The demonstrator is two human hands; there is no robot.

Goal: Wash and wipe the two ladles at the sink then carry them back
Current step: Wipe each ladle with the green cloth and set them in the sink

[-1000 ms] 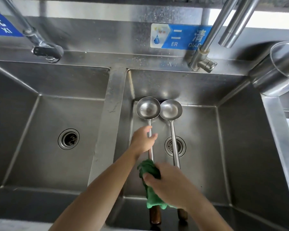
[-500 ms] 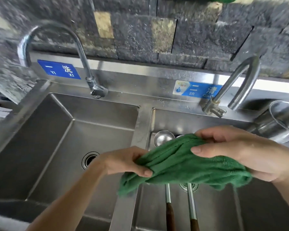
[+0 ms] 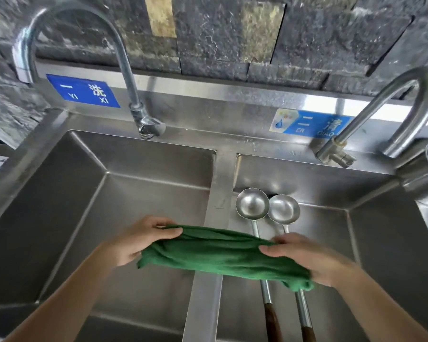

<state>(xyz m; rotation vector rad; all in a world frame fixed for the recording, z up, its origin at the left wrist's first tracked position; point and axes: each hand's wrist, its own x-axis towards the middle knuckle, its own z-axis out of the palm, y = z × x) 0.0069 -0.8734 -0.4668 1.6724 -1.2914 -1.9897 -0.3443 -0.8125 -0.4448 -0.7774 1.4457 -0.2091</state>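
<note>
Over the divider [image 3: 219,188]: both hands hold the green cloth [image 3: 220,253] stretched between them, above the steel strip that parts the two basins.
Left fingers [image 3: 168,232]: curled round one end of the cloth, thumb on top; the left hand [image 3: 136,243] hangs above the left basin [image 3: 109,230].
Right fingers [image 3: 269,249]: gripping the other end, thumb pressed on top; the right hand [image 3: 307,260] is above the ladle shafts.
Ladles: the left ladle [image 3: 252,203] and right ladle [image 3: 284,209] lie side by side in the right basin [image 3: 381,243]. Their bowls face up near the back wall, and their shafts pass under the cloth to wooden grips nearest the person.
Step in hand: probably readying the cloth to wipe.
Doing it well: gather the cloth into one hand as a pad. Lift one ladle by its wooden grip, then wipe the bowl inside and out and work down the shaft. Keep it over the basin, leaving the other ladle lying flat.
Water: no stream shows at the right tap [image 3: 391,104].
</note>
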